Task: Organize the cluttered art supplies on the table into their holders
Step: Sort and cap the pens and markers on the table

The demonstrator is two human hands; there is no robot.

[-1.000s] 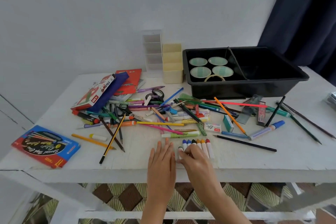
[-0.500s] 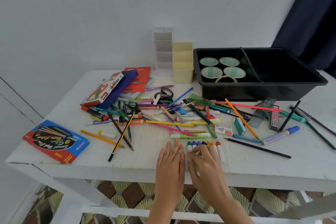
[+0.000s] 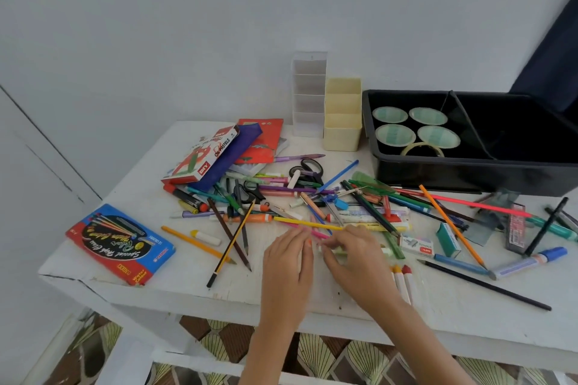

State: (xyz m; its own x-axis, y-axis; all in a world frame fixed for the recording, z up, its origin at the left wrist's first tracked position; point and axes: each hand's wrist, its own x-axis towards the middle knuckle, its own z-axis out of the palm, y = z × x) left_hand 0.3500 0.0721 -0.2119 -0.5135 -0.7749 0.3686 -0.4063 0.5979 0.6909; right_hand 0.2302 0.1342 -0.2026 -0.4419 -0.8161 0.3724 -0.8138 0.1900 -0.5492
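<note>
Three crayons (image 3: 402, 282) lie just beside right hand (image 3: 355, 258), grip unclear; left hand (image 3: 286, 262) flat, fingers straight.

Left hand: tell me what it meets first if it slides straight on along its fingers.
Likely the pink pencil lying just past the fingertips of the left hand, then the yellow pencil behind it; its height is unclear.

The desk (image 3: 438, 306) is white; the tray (image 3: 469, 175) at 2 o'clock is black, and the holder (image 3: 342, 134) at 12 o'clock is pale yellow. The flat box (image 3: 119, 244) at 8 o'clock is red and blue with a black oval. The floor tiles (image 3: 328, 356) show brown squares and cream fan patterns.
</note>
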